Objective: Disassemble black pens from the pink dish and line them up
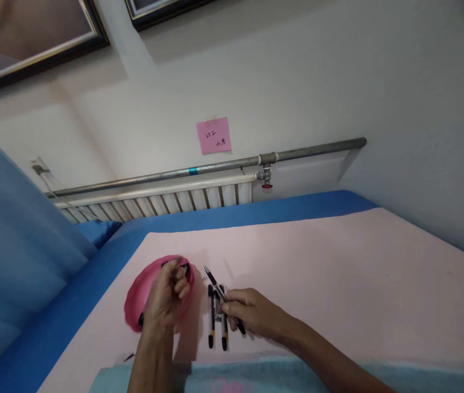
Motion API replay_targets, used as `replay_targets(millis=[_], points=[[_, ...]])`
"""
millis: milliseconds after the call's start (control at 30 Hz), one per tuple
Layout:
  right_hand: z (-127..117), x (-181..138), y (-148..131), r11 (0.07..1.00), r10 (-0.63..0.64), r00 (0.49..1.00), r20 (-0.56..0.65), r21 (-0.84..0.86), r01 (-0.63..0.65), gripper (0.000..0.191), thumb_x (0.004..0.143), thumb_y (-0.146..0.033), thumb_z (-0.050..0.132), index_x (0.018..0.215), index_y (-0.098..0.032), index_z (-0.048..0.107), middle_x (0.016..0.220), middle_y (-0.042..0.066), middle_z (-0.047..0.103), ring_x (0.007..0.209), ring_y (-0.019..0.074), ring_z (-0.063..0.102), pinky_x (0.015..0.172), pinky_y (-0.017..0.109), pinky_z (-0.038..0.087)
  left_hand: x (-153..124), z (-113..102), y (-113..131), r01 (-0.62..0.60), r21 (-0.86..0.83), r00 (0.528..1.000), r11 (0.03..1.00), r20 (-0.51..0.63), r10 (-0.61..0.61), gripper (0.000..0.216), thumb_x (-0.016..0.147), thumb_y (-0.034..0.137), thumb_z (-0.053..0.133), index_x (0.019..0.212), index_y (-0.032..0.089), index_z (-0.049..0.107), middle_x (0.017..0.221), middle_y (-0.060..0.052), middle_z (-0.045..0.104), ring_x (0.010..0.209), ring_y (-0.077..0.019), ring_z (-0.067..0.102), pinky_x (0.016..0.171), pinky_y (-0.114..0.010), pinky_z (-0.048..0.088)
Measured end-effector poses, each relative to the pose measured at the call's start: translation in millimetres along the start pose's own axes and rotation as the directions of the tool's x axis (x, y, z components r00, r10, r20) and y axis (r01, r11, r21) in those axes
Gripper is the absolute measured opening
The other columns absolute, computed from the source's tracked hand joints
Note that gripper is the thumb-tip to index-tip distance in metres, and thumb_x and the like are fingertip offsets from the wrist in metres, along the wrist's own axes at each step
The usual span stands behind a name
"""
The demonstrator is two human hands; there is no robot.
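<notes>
My left hand (pixel 167 297) hovers over a pink pouch (pixel 140 295) on the pale pink tabletop (pixel 317 273), its fingers curled together at the pouch's dark zipper edge. What they pinch is hidden. My right hand (pixel 252 312) grips a black pen (pixel 214 279), its tip pointing up and to the left. Two more black pens (pixel 218 327) lie side by side on the table just left of my right hand.
A blue cover (pixel 256 210) borders the table at the back and left. Behind it run a white radiator (pixel 154 202) and a metal pipe (pixel 215 166) along the wall. A pink sticky note (pixel 213 135) hangs above.
</notes>
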State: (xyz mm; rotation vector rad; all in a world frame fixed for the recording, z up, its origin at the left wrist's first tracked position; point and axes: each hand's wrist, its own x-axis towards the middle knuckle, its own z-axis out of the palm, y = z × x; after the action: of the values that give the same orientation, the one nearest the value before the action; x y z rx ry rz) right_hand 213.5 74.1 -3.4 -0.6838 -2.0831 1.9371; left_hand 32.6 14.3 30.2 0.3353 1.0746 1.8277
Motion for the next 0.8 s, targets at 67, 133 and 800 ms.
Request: replay_targets(millis=[67,133,800], points=[[-1.9,1.2,-2.2,0.997,0.006,0.999,0.040,0.082,-0.010,0.020,0.079,-0.029,0.041,0.071,-0.015,0.053,0.057,-0.003,0.056,0.036,0.0043,0.038,0.035,0.016,0.028,-5.7,5.9,-6.2,0.152,0.127,0.976,0.980,0.137,-0.169,0.025,0.072,0.031,0.060,0.091,0.015,0.056,0.052,0.008,0.036,0.034,0.0002,0.022,0.030,-0.013,0.014],[-3.0,-0.6,-6.3,0.989,0.014,0.996,0.083,0.145,-0.026,0.021,0.079,-0.029,0.041,0.076,-0.014,0.056,0.056,-0.003,0.056,0.035,0.0040,0.037,0.034,0.016,0.026,-10.7,10.9,-12.5,0.212,0.191,0.942,0.958,0.222,-0.253,0.033,0.072,0.032,0.061,0.099,0.014,0.056,0.054,0.008,0.036,0.035,0.0008,0.021,0.031,-0.012,0.012],[0.1,-9.2,-15.3,0.887,-0.064,0.997,0.050,0.460,0.034,0.016,0.069,-0.027,0.059,0.070,-0.012,0.057,0.058,0.000,0.057,0.052,0.0084,0.048,0.055,0.022,0.035,-10.0,6.0,-16.0,0.006,0.195,0.969,0.981,0.242,-0.054,0.019,0.067,0.024,0.067,0.080,0.010,0.063,0.046,0.007,0.038,0.036,0.0008,0.025,0.033,-0.013,0.017]])
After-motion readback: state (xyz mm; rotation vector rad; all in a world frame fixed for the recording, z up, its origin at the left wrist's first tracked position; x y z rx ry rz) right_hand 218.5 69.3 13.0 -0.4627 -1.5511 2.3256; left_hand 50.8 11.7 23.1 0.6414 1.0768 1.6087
